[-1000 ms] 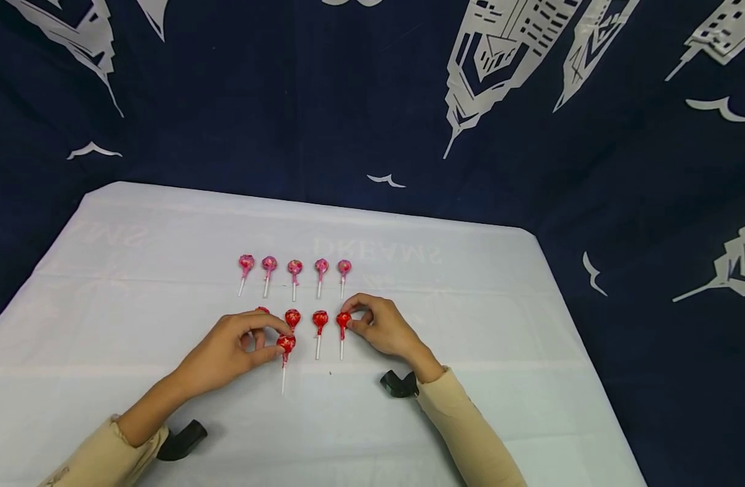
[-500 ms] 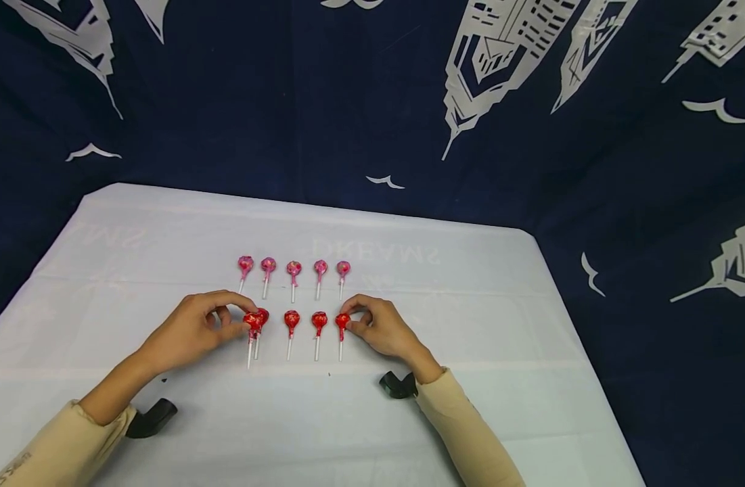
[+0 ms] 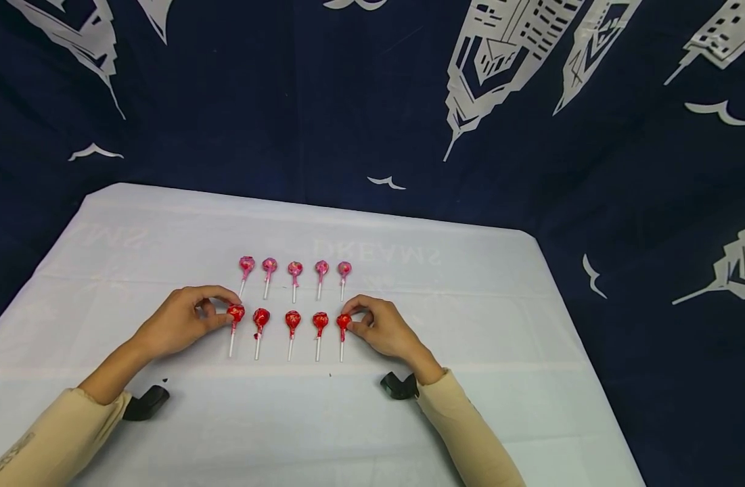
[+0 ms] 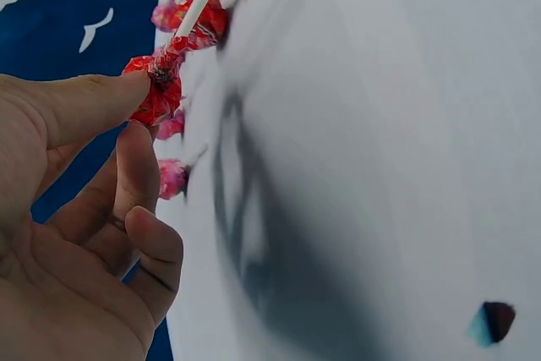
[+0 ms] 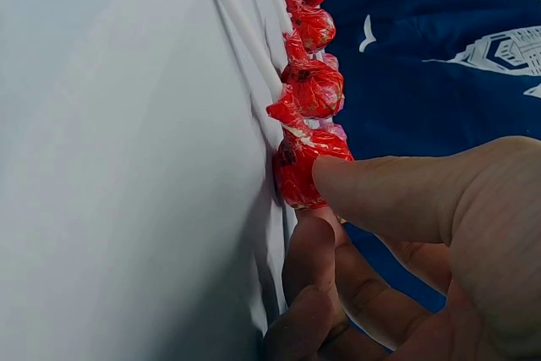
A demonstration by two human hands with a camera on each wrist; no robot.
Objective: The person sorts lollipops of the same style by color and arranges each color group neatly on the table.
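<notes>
My left hand (image 3: 180, 319) pinches the head of a red-wrapped lollipop (image 3: 235, 313) between thumb and fingers, at the left end of a row of red lollipops. In the left wrist view this lollipop (image 4: 161, 82) has its white stick angled up and its head apart from the cloth. My right hand (image 3: 381, 326) pinches the head of the red lollipop (image 3: 344, 322) at the row's right end. Its wrapper (image 5: 296, 166) shows under the thumb in the right wrist view. Between the hands lie three more red lollipops, one (image 3: 292, 320) in the middle.
A row of several pink lollipops (image 3: 295, 269) lies behind the red row, sticks toward me. White cloth (image 3: 348, 433) covers the table, with a dark blue printed curtain (image 3: 256, 101) behind it. A small dark speck (image 3: 165, 380) lies by the left forearm.
My left hand has carried its red lollipop leftward, past the others, to the left end of the red row. The right hand stays in place on its lollipop.
</notes>
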